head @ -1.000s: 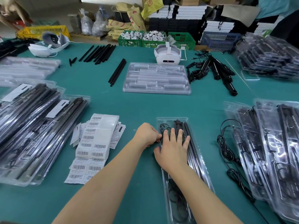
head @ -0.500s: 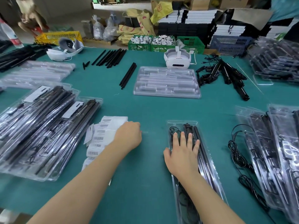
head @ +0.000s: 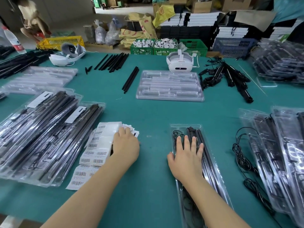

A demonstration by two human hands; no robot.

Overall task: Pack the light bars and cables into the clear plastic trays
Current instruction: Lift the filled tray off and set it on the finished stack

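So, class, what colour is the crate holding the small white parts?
Green crate, seen best in the head view, beyond the table's far edge.

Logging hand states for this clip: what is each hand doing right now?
Left hand: on the barcode labels; grip cannot be told.
Right hand: open, fingers flat on the packed clear tray.

- The table (head: 148,112) was teal green.
- On it, the light bars (head: 115,62) were black.
- The labels (head: 98,145) were white with black barcodes.
- Behind the table, one crate (head: 62,41) was yellow and another crate (head: 194,46) green.
- The headset (head: 180,63) was white.
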